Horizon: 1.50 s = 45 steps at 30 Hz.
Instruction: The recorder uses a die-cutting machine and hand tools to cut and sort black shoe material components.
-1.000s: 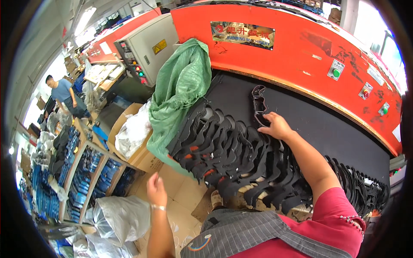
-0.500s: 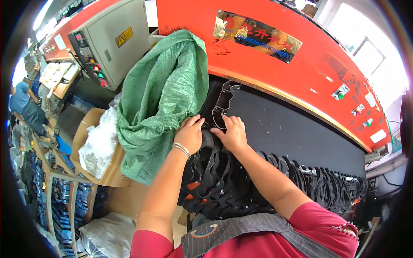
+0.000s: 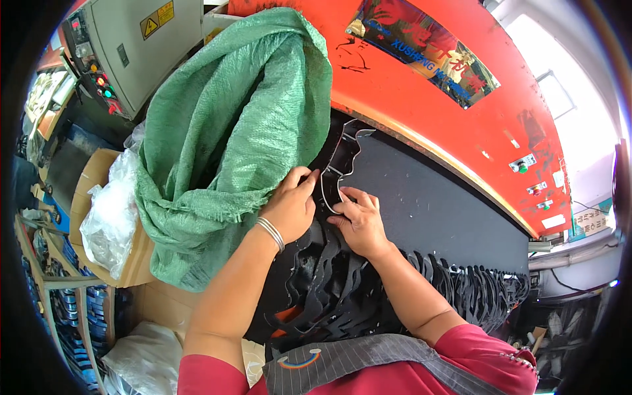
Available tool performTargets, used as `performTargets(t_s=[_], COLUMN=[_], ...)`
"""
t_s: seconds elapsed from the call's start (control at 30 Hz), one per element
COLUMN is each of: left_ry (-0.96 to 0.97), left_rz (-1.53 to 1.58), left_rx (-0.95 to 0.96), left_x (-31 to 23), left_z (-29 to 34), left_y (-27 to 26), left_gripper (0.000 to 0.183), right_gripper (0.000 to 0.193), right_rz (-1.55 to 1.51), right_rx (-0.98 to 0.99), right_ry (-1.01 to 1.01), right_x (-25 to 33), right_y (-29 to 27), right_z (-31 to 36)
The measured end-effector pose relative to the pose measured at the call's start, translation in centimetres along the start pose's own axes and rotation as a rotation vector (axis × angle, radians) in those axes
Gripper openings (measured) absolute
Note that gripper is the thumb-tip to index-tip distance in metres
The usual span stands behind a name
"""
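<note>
A wavy metal cutting die, a thin-walled outline with a crossbar, stands on a black sheet. My right hand pinches the curved near end of the die between thumb and fingers. On the die's left side, my left hand has its fingers bent and close together, fingertips at the die's edge; what they hold, if anything, is hidden. Below both hands hang black wavy-edged pieces, with narrow black loops in a row along the sheet's near edge.
A large green woven sack stands close by my left hand. Left of it is a cardboard box with clear plastic. An orange machine with buttons rises behind the sheet. A grey control cabinet stands far left.
My view has shifted closer to the die and sack. The fingers of my right hand have curled more tightly around the die's near end. My left hand stays at its left side.
</note>
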State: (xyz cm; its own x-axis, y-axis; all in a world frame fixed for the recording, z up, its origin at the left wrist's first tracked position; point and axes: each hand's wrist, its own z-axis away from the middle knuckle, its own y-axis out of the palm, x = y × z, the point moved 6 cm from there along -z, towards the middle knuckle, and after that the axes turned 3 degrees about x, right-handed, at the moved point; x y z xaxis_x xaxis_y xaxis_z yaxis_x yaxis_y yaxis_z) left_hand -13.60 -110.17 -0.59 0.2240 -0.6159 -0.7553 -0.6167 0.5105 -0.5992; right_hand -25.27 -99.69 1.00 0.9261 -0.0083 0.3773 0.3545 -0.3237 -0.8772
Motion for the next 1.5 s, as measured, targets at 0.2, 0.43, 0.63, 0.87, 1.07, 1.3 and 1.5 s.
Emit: performTargets(t_s=[0.2,0.43,0.63,0.87,1.07,1.3,1.5], left_ry=[0.011,0.018,0.007,0.031,0.037,-0.238,-0.389], left_rz=[0.014,-0.101,-0.140,-0.227,-0.335,-0.483,-0.568], left_rx=[-0.018,0.012,0.016,-0.026,-0.033,0.007,0.211], left_x=[0.5,0.1,-0.2,0.2,0.9,2.4,-11.7], left_z=[0.5,0.6,0.2,-0.7,-3.5,-5.9,-8.3], left_y=[0.0,-0.1,0.1,0.6,1.0,0.1,1.3], left_gripper=[0.041,0.041,0.043,0.043,0.041,0.049,0.049], right_gripper=[0.021,0.017,0.016,0.019,0.022,0.071,0.061], right_rz=[-0.101,-0.071,-0.114,-0.169,-0.147,-0.320,-0.063], right_rx=[0.018,0.025,0.045,0.045,0.024,0.240,-0.251], right_ry=[-0.178,-0.193,-0.181,-0.177,-0.217,-0.144,-0.002], right_x=[-0.1,0.3,-0.3,-1.2,-3.3,-6.9,-17.3], right_y=[0.2,0.4,0.2,0.1,0.8,-9.6,-31.1], right_z=[-0.4,-0.2,-0.4,-1.3,-3.3,-4.6,5.1])
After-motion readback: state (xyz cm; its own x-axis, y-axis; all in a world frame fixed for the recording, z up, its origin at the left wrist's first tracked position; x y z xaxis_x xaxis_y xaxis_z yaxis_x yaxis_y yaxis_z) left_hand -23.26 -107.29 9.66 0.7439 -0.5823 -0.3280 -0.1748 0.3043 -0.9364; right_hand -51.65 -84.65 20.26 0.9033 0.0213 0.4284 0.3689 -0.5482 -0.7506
